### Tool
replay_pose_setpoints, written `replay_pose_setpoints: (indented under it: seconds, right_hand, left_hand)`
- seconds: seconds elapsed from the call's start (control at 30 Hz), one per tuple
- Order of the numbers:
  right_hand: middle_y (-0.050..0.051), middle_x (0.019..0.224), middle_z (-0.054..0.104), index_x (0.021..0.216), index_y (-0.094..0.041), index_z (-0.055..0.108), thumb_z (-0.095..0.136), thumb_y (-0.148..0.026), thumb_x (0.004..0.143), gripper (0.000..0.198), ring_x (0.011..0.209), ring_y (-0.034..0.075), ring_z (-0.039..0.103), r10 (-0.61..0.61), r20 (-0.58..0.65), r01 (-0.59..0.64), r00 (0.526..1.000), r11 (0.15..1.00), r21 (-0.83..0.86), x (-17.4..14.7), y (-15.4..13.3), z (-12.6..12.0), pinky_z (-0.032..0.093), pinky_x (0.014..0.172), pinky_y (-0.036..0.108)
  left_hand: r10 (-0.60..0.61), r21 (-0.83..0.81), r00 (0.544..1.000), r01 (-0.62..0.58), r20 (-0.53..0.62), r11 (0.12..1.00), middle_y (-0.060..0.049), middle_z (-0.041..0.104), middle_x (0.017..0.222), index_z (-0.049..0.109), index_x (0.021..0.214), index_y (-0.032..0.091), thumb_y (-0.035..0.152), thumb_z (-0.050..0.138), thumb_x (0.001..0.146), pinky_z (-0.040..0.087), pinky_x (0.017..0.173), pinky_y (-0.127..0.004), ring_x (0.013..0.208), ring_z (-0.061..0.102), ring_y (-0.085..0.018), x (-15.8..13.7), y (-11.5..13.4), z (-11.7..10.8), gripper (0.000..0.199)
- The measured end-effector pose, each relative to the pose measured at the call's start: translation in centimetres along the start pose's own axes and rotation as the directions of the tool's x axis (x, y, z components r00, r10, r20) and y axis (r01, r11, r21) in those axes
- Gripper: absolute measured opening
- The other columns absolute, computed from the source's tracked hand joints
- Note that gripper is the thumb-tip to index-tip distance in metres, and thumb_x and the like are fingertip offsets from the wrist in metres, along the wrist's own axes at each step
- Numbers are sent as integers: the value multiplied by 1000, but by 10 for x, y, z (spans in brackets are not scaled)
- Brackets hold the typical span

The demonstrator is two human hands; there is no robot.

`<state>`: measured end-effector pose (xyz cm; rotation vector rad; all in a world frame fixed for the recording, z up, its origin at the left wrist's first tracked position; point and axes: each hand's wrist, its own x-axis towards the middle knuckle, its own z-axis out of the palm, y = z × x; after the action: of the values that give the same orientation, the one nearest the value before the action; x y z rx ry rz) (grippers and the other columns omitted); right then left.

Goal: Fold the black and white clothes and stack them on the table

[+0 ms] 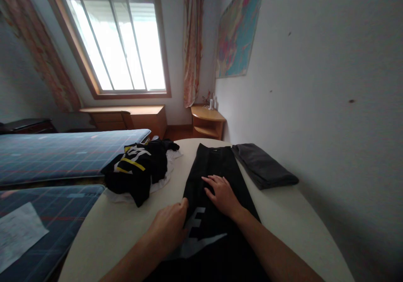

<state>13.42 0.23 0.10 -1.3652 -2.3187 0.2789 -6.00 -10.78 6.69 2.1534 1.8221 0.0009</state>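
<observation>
Black trousers (217, 161) with a grey printed logo lie lengthwise on the pale round table (302, 240), their waistband at the far end. My left hand (171, 223) is closed on their left edge, beside the print. Flat on the middle of the cloth rests my right hand (222, 193), fingers spread. To the right of the waistband lies a folded dark grey garment (264, 164). On the table's left side is a crumpled heap of black clothing (141, 166) with yellow and white markings, and a white cloth (163, 180) shows beneath it.
Two plaid mattresses (63, 156) adjoin the table on the left, one with a sheet of paper (20, 233) on it. A white wall (330, 126) runs along the right. Beyond the table stand a corner shelf (208, 113) and a wooden desk (147, 110) under the window.
</observation>
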Motion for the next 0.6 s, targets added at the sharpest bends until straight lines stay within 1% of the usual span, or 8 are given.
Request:
replay_pose_setpoints:
  seconds: [0.07, 0.13, 0.27, 0.33, 0.4, 0.47, 0.53, 0.6]
  right_hand:
    - [8, 138, 60, 132, -26, 63, 52, -29, 96, 38, 131, 24, 51, -6, -26, 7, 1000, 1000, 22, 3, 2, 2, 28, 116, 48]
    - [9, 135, 62, 129, -23, 65, 52, -26, 94, 37, 129, 24, 52, -20, -39, 23, 999, 998, 58, 5, 6, 4, 29, 116, 47]
    - [10, 135, 62, 131, -18, 63, 52, -19, 91, 42, 126, 23, 55, -22, -103, 41, 994, 982, 183, 9, 15, 7, 35, 114, 43]
    - [11, 135, 62, 132, -17, 63, 50, -17, 89, 44, 125, 22, 56, 1, -155, 39, 988, 967, 253, 10, 18, 7, 38, 113, 40]
    - [12, 134, 62, 132, -15, 62, 48, -15, 89, 45, 124, 21, 56, 25, -189, 31, 982, 957, 288, 11, 20, 6, 39, 112, 39]
    - [11, 133, 63, 134, -15, 60, 47, -14, 88, 47, 124, 21, 57, 23, -192, 32, 981, 961, 276, 10, 20, 6, 40, 112, 39]
    - [9, 133, 64, 135, -19, 61, 48, -14, 88, 48, 124, 21, 56, 5, -170, 35, 986, 973, 228, 9, 19, 7, 39, 111, 40]
    - [8, 134, 64, 131, -23, 64, 49, -14, 89, 45, 127, 22, 54, 0, -128, 22, 992, 986, 164, 8, 18, 8, 38, 112, 42]
  left_hand:
    - [19, 31, 998, -20, 58, 999, -14, 71, 112, 55, 114, 17, 4, 55, 73, 52, 85, -40, 105, 68, -33, -3, 2, -3, 43]
    - [8, 42, 998, -10, 61, 999, -13, 70, 113, 55, 117, 16, 1, 50, 73, 52, 87, -40, 106, 68, -32, -4, 6, -5, 47]
    - [1, 46, 1000, -1, 7, 999, -13, 66, 123, 51, 132, 19, 1, 47, 77, 53, 88, -40, 105, 68, -30, -5, 12, -5, 57]
    - [17, 70, 999, -20, 33, 997, -14, 64, 128, 48, 140, 20, 2, 48, 78, 53, 90, -41, 106, 68, -31, -7, 13, -5, 64]
    - [31, 97, 996, -39, 81, 995, -15, 62, 132, 44, 145, 20, 1, 50, 75, 53, 91, -41, 107, 68, -31, -9, 13, -5, 73]
    - [47, 107, 994, -58, 103, 993, -15, 61, 133, 40, 149, 20, 0, 51, 73, 53, 92, -40, 108, 67, -31, -12, 12, -6, 80]
    - [65, 111, 993, -76, 102, 991, -13, 61, 134, 36, 151, 21, -1, 51, 70, 53, 91, -38, 108, 68, -30, -13, 13, -8, 85]
    - [78, 107, 993, -88, 91, 990, -12, 63, 131, 36, 151, 22, 0, 50, 72, 53, 89, -38, 107, 68, -30, -12, 15, -10, 84]
